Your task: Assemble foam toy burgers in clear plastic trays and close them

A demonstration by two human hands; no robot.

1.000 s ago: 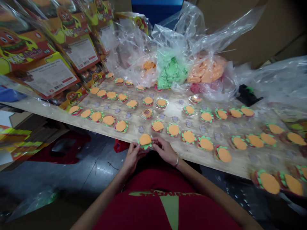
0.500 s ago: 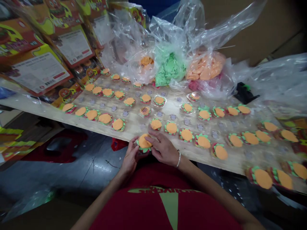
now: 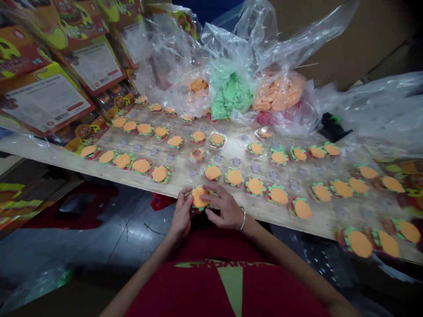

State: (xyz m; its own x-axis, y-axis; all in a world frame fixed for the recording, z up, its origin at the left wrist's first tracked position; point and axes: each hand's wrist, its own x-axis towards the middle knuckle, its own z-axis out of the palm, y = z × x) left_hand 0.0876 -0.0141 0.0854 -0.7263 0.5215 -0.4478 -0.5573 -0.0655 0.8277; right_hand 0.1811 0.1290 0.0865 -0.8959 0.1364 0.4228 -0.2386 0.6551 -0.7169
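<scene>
Toy burger (image 3: 199, 197): between a worker's left hand (image 3: 181, 214) and right hand (image 3: 224, 207), at the near edge of the table (image 3: 240, 145).
Burger rows (image 3: 234, 177): spread left to right across the tabletop, one behind another.
Display boxes (image 3: 46, 99): at the table's left end, beside the rows.
Plastic bags (image 3: 228, 46): side by side behind the middle of the rows, loose pieces inside.
Loose sheeting (image 3: 380, 116): behind the rows at right, beyond the bags.
</scene>
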